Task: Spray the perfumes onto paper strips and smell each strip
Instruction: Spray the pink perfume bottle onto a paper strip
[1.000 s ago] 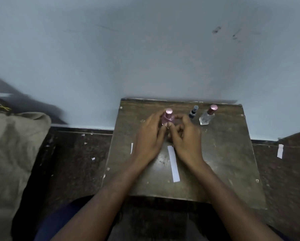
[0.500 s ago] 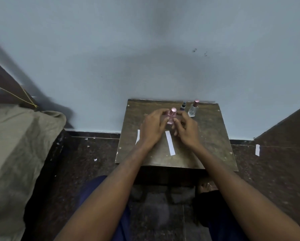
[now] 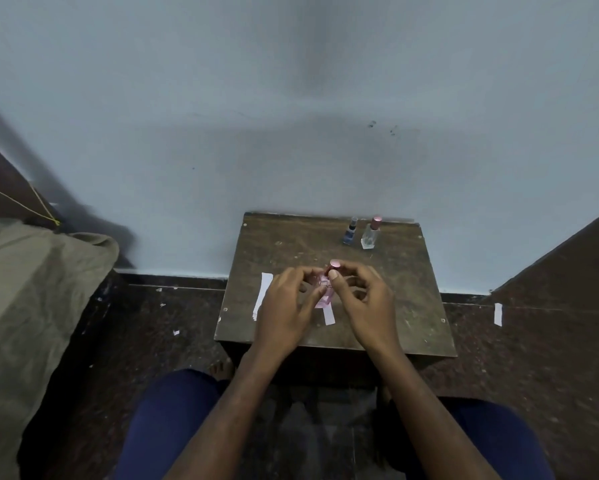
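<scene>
Both hands, left hand point(image 3: 284, 306) and right hand point(image 3: 367, 303), hold a pink perfume bottle point(image 3: 327, 289) over a scratched brown desk point(image 3: 409, 306) by a pale blue wall point(image 3: 291, 98), maybe above a paper strip point(image 3: 328, 315).

A small dark wooden table point(image 3: 412, 306) carries a blue bottle point(image 3: 349, 233) and a clear bottle point(image 3: 370, 235) side by side at its far right, plus two paper strips: left point(image 3: 262, 299) and centre point(image 3: 328, 315).

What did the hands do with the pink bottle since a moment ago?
Both hands, left hand and right hand, brought the pink bottle away from the two bottles at the back and toward the person; it is now held over the middle paper strip. The blue bottle, clear bottle and left strip stayed put on the table.
</scene>
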### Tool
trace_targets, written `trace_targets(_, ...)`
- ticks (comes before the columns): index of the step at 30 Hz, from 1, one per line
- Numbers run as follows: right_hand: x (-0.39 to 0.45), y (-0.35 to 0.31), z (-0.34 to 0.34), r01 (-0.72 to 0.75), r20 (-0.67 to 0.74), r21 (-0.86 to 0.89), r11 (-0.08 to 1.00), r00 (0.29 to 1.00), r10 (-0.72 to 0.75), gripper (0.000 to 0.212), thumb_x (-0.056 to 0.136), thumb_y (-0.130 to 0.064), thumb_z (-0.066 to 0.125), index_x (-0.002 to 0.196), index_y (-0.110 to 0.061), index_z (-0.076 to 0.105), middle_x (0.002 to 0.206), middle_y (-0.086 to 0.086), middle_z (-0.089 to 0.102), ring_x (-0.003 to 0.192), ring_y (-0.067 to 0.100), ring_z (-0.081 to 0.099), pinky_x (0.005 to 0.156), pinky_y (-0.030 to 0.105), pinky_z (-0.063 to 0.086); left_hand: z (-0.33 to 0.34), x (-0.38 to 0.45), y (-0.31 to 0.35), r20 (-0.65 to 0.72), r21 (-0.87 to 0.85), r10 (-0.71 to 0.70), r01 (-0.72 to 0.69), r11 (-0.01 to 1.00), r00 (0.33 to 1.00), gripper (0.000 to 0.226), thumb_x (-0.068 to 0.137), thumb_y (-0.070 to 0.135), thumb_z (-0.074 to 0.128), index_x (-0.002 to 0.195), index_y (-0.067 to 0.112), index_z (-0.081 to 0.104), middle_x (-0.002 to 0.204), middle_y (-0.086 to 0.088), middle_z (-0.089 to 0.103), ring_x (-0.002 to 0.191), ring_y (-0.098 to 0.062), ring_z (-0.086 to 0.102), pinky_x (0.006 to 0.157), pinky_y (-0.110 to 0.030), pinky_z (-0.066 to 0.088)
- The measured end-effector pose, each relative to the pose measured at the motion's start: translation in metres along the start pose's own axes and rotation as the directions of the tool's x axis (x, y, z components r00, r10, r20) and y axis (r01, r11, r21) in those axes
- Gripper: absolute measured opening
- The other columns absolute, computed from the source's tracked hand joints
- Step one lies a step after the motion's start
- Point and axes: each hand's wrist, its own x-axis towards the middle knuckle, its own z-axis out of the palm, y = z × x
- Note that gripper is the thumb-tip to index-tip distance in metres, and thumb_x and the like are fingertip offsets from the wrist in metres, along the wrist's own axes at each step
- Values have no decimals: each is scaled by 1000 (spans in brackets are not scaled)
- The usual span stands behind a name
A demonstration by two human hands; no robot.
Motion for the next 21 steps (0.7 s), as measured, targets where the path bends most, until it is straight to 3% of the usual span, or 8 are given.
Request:
trace_targets(4,24,5,3,-26,44,41,999,999,24,12,96,-30,80,107,-27,80,98,-7,79,88,12,74,77,34,61,0,15,-9,28,22,38,-39,999,999,23,104,31,69,124,20,69,114,9,68,102,-5,64,87,-24,52)
trace_targets(8,37,14,0,51,69,9,999,996,-52,12,95,-26,80,107,-24,79,98,-10,79,89,9,74,75,23,58,4,27,-17,63,-54,42,-38,998,997,23,104,25,69,126,20,68,117,12,70,107,3,66,90,-12,52)
trace_targets(12,45,19,-1,78,59,-2,997,995,-78,13,98,-28,77,109,-21,78,100,-10,79,91,8,74,78,30,60,11,37,-19,73,-25,47,-45,999,996,23,104,24,70,126,20,69,115,12,71,102,4,68,86,-9,52)
trace_targets(16,63,5,-15,18,-266,365,931,960,86,17,104,-26,69,113,-11,71,108,1,80,100,9,74,91,31,59,9,43,-27,33,4,21,-21,1000,999,22,104,23,69,126,19,68,117,11,71,100,0,68,88,-22,58)
trace_targets(18,73,10,-35,0,-339,250,968,937,87,20,101,-31,74,111,-14,70,107,-1,80,101,9,75,92,30,60,7,46,-29,-18,-16,-34,34,999,999,24,104,23,69,128,19,69,120,9,72,102,1,68,89,-22,59)
trace_targets(21,79,33,-60,-92,-222,-207,974,974,44,21,92,-36,83,100,-20,72,92,-13,77,83,-1,73,78,18,60,6,48,-28,-54,-39,-51,49,998,997,26,104,22,69,130,18,69,121,7,73,105,1,69,89,-16,57)
